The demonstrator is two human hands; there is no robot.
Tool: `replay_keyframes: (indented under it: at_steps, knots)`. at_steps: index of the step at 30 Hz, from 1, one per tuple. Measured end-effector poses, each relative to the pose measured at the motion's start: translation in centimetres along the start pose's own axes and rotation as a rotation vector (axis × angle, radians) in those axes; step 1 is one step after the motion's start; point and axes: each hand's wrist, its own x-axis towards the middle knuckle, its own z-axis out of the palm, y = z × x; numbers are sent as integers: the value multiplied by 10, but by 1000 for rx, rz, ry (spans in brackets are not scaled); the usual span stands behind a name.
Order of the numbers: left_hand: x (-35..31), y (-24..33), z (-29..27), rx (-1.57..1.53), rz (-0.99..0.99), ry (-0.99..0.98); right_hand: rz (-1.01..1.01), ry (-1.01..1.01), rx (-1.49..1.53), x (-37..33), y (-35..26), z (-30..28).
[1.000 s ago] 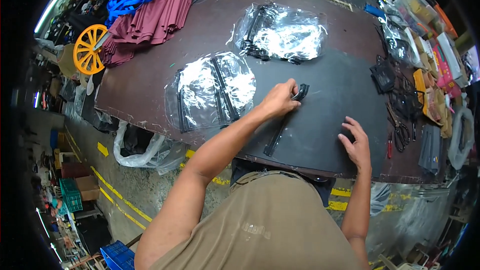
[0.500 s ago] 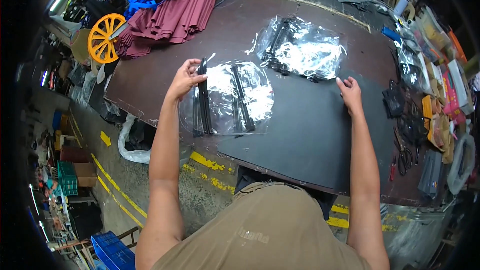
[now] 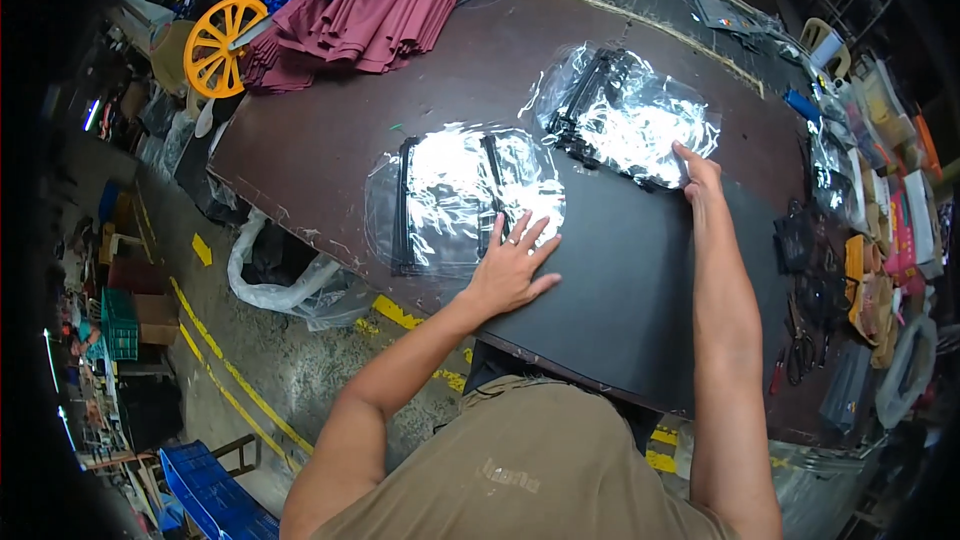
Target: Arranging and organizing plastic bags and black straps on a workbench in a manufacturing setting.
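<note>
One spread left grip touches plastic.

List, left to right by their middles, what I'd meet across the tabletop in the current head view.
Orange spoked wheel → maroon fabric → nearer clear plastic pile with black strips → left hand → farther clear plastic pile → right hand → scissors.

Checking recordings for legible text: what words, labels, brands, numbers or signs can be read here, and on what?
Nothing reads clearly enough to quote.
Brown shirt: faded print, too worn to read.
Grey pieces, lower right: tiny coloured mark, too small to read.
Yellow floor arrow: a sign without words.
Clear plastic pieces: glare, no lettering visible.
</note>
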Motion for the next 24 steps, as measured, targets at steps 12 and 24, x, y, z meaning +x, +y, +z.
replay_keyframes:
  at_steps: [12, 24]
  knots:
    - [1, -17, -13, 60, -4, -18, -192, -76, 99, -144, 69, -160]
    - [170, 73, 26, -394, -17, 129, -178, 37, -367, -300, 80, -268]
